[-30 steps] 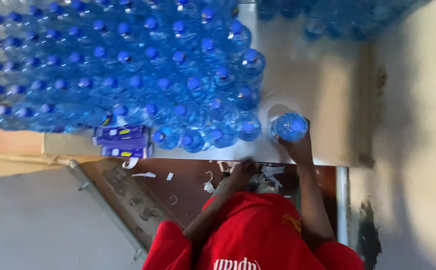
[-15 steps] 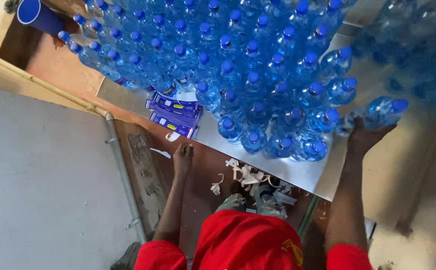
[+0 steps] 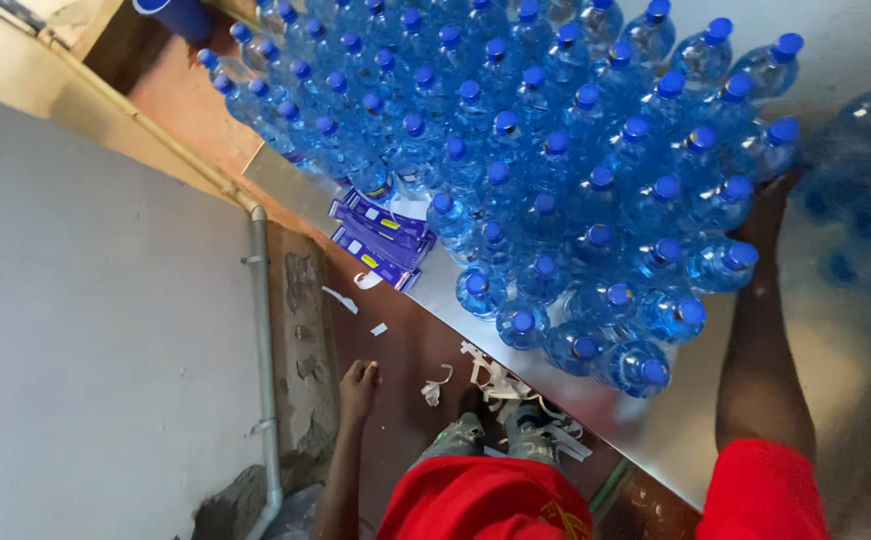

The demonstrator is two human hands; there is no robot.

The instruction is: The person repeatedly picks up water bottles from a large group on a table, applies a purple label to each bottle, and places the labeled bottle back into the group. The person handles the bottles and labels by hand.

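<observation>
- Bottles (image 3: 556, 190) of blue-tinted water with blue caps are crowding the metal table (image 3: 676, 430), standing upright in tight rows and blocking most of its top.
- Purple packs (image 3: 381, 238) are lying stacked at the table's near edge, just beside the bottles.
- White paper scraps (image 3: 491, 375) are littering the reddish floor (image 3: 396, 340) below; a grey pipe (image 3: 264, 330) is running down the wall on the left.
- Bare metal is showing only along the table's near edge and right corner.
- Right hand (image 3: 768, 215) is reaching to the edge bottle (image 3: 724, 265) at the cluster's right side; its fingers are hidden, so their state cannot be told.
- Left hand (image 3: 359, 385) is hanging over the floor, fingers loosely curled, holding nothing.
</observation>
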